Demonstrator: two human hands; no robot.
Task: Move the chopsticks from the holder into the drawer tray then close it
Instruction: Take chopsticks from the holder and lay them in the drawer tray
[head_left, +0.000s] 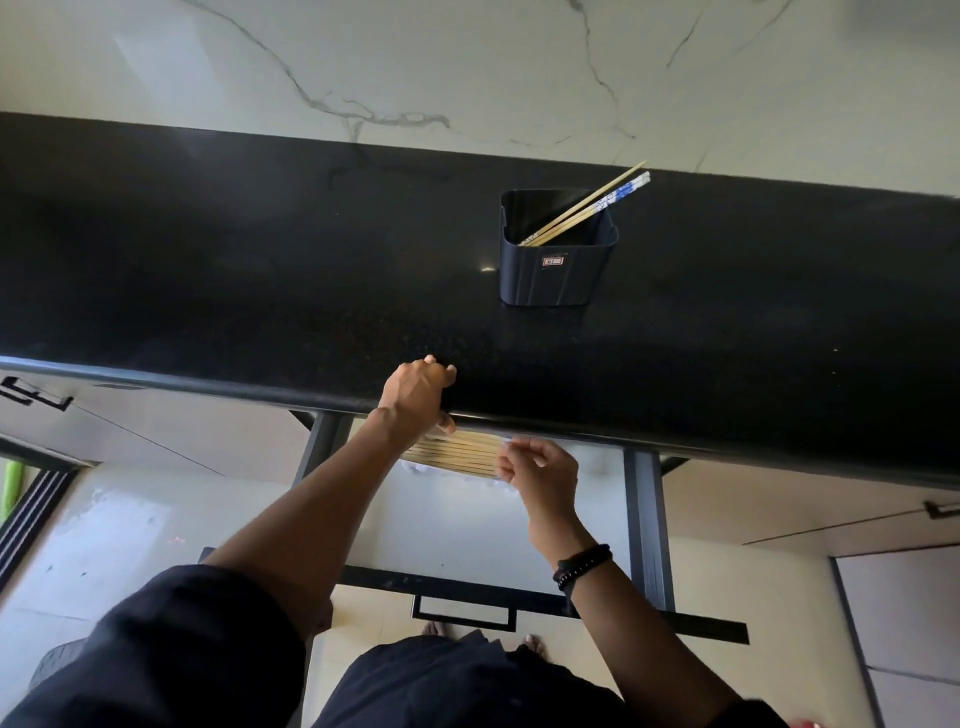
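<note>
1. The left hand (418, 395) sits curled at the front edge of the black countertop (234, 286), centre of frame. I cannot tell whether it grips anything.
2. Just below and to its right, the right hand (540, 470) pinches one end of the wooden chopstick bundle (454, 454), which lies in the open drawer (644, 519) under the counter lip.
3. In the upper right, the black holder (556, 265) has a few remaining chopsticks (587, 208).
4. Roughly mid-task: those sticks and closing the drawer are left to do.
</note>
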